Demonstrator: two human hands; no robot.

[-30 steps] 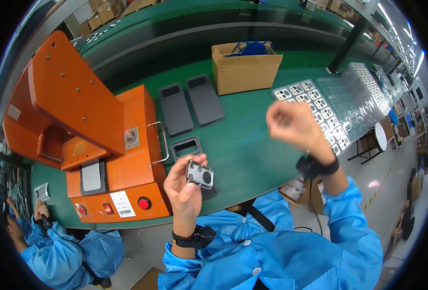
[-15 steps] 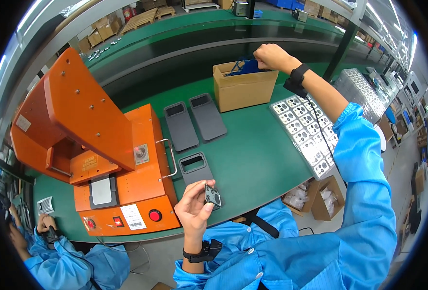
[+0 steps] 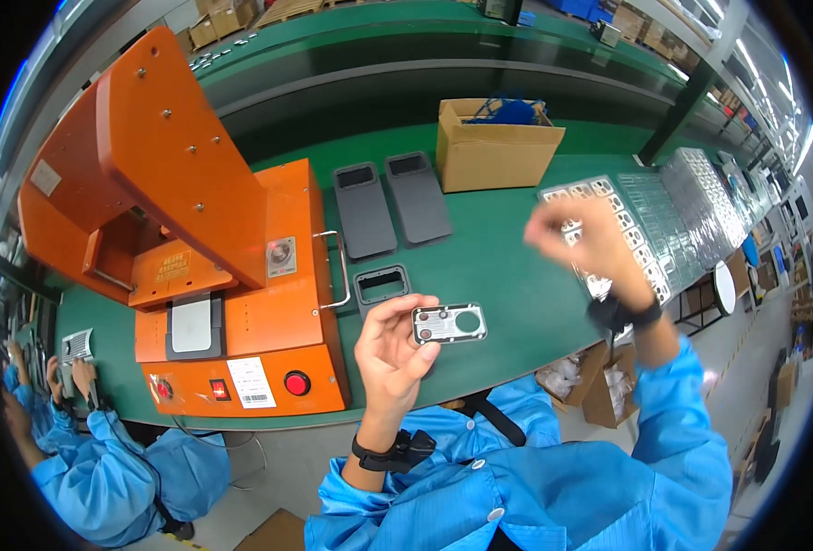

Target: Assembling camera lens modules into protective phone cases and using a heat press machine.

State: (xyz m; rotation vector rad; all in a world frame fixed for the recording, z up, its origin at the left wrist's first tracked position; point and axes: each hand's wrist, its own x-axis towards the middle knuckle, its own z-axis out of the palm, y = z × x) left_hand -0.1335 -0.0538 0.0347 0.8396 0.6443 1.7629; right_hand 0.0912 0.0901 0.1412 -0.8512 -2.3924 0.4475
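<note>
My left hand (image 3: 392, 356) pinches a small camera lens frame (image 3: 449, 323) between thumb and fingers. It is a silver rounded rectangle with a dark rim, a large round hole at its right end and smaller ones at its left. My right hand (image 3: 586, 241), smeared by motion, hovers over the near-left part of a clear tray (image 3: 650, 266) of white and black lens parts; whether it holds anything is unclear. Beyond my left hand lies a dark grey phone-shaped panel (image 3: 364, 296) with a window, partly hidden. Two similar grey panels, one (image 3: 366, 220) and another (image 3: 420, 207), lie farther back.
An orange press machine (image 3: 292, 248) with a metal handle stands at left, a grey panel in its bay. A cardboard box (image 3: 498, 151) holding blue material sits at the back. Stacked clear trays (image 3: 705, 207) stand at right. Another person's hand (image 3: 83, 375) shows at far left.
My right hand has left the cardboard box and come nearer, down over the tray. My left hand has turned the lens frame to show its silver face. The view has shifted.
</note>
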